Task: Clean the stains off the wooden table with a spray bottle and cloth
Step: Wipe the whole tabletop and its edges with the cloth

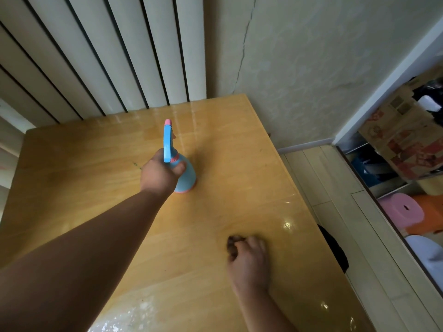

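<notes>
A light blue spray bottle (185,174) with pink trim stands upright near the middle of the wooden table (96,164). My left hand (160,173) grips its neck, thumb on the right side, nozzle pointing away from me. My right hand (248,256) rests on the table near its right edge, fingers curled round a small dark wad that looks like the cloth (233,242), mostly hidden in the fist. A few small dark specks (137,164) mark the wood left of the bottle. A wet, glossy patch (134,315) shines on the near part of the table.
White vertical blinds (107,56) hang behind the table's far edge, and a pale wall (311,68) stands at the right. Light floor boards (347,212) run beside the table. Shelves (393,168) with boxes and pink and orange stools (402,212) are at the far right.
</notes>
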### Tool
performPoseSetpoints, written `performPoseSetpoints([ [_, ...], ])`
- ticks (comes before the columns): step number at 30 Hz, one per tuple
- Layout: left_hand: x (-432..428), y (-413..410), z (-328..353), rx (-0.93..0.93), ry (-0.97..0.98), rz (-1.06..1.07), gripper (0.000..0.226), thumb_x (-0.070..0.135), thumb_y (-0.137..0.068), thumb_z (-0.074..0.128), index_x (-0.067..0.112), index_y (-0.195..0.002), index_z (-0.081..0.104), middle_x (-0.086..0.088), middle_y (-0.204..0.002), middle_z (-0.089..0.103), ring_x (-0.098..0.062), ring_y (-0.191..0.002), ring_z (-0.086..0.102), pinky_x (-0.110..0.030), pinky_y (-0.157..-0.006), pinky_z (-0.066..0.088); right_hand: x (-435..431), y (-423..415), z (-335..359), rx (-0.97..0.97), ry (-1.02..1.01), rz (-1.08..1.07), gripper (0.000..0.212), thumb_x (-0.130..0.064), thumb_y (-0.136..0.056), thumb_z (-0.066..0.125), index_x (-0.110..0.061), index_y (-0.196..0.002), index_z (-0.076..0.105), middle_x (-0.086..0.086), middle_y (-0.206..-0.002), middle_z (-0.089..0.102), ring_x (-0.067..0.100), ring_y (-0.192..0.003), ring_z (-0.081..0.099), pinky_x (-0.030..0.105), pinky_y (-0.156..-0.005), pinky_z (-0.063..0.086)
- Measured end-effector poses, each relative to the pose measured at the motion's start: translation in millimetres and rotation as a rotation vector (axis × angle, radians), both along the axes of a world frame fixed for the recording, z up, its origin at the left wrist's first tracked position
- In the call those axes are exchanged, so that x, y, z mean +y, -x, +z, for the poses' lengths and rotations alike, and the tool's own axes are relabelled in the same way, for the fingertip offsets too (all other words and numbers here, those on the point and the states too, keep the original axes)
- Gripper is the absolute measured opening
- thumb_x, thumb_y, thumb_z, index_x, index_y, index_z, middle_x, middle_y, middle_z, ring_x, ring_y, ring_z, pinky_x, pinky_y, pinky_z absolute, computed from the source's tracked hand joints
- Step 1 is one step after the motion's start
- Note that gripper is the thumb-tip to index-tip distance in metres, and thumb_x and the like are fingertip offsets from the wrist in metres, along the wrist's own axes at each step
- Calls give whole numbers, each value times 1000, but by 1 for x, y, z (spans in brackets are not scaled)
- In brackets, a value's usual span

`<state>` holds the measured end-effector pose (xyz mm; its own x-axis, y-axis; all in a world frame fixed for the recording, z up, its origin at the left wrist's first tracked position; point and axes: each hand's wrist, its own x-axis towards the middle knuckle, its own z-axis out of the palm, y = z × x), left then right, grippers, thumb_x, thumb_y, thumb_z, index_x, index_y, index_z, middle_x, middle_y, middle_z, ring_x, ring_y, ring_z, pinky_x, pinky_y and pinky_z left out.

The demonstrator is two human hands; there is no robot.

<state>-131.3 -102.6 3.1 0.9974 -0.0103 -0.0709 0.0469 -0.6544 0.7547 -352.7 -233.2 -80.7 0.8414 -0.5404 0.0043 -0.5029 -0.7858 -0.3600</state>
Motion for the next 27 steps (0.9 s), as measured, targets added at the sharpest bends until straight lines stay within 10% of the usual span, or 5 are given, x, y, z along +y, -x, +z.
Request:
performPoseSetpoints([
  [6,2,-2,-1,4,-15,-18,35,31,-88,67,24,-121,56,-2,-101,60,-27,-90,59,-34,-70,50,-1,-50,9,3,-2,143,31,-19,-43,90,-20,-70,76,0,-71,64,21,-71,63,29,-72,57],
  [12,4,1,-2,36,36,-70,38,41,-88,68,29,-121,53,1,-108,59,-26,-98,58,-39,-79,52,-54,-60,9,129,-73,-58,34,-13,-91,55,-19,-122,65,6,-121,58,30,-115,48,34,-100,38],
  [27,-7,3,12,83,166,-136,20,32,-90,69,27,-100,52,-1,-112,63,-24,-99,57,-32,-79,43,-25,-23,17,161,-22,-43,21,-13,-82,64,-17,-99,75,6,-98,66,30,-96,57,35,-82,48],
])
